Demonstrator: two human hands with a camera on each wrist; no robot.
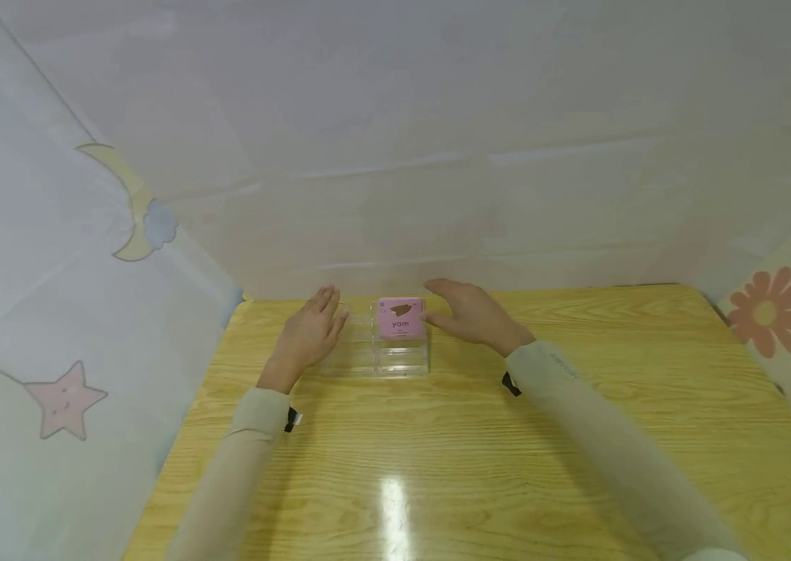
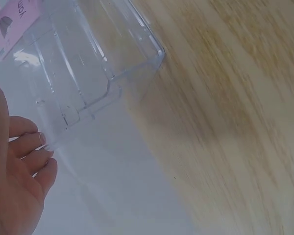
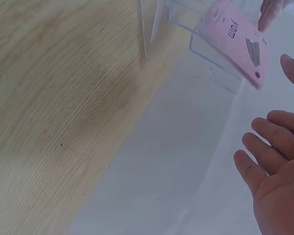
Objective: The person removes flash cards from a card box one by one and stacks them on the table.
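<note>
A clear plastic rack with stepped compartments stands near the table's far edge. In its right-hand column leans a pink card printed "yam" under a brown picture. My left hand is at the rack's left side, fingers extended; in the left wrist view its fingertips are right at the rack's edge. To the right of the card, my right hand holds its fingers and thumb spread apart, with nothing gripped. The right wrist view shows that palm beside the rack's back corner, the thumb pointing toward the card.
The wooden table extends in front of the rack and to both sides. Close behind its far edge hangs a pale sheet. Printed cloth with a star borders the left, and one with a red flower the right.
</note>
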